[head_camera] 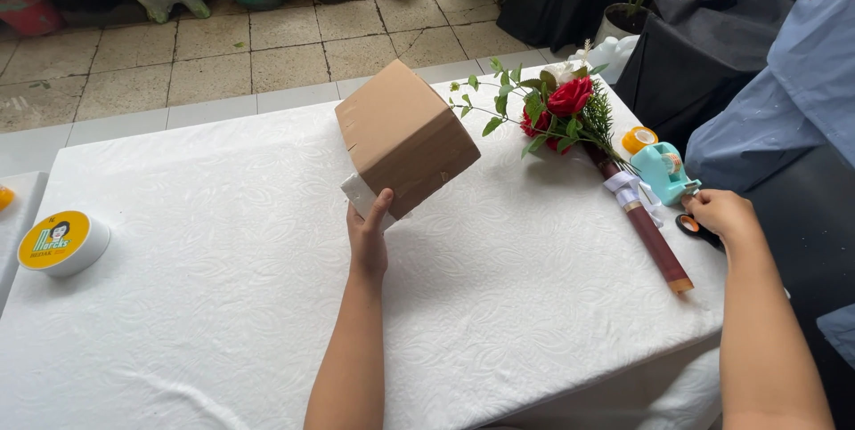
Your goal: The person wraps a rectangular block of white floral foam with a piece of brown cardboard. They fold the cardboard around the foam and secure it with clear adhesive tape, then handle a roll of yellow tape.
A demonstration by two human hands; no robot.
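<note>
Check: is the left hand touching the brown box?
Touching. The head view shows the left hand gripping the lower corner of the brown box, thumb pressed against its side, tilting it up off the white tablecloth.

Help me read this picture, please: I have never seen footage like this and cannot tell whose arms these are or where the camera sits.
There is no machine here. The one picture comes from a camera worn on a person's head, looking down at their own bare arms over a table with a white cloth. The left hand holds up a brown paper-wrapped box, tilted, with a white corner showing underneath. The right hand rests at the table's right edge, on a small black and orange tool that I cannot identify. Nearby lie a bouquet with red roses, a teal tape dispenser, and, far left, a round tin with a yellow lid.
</note>
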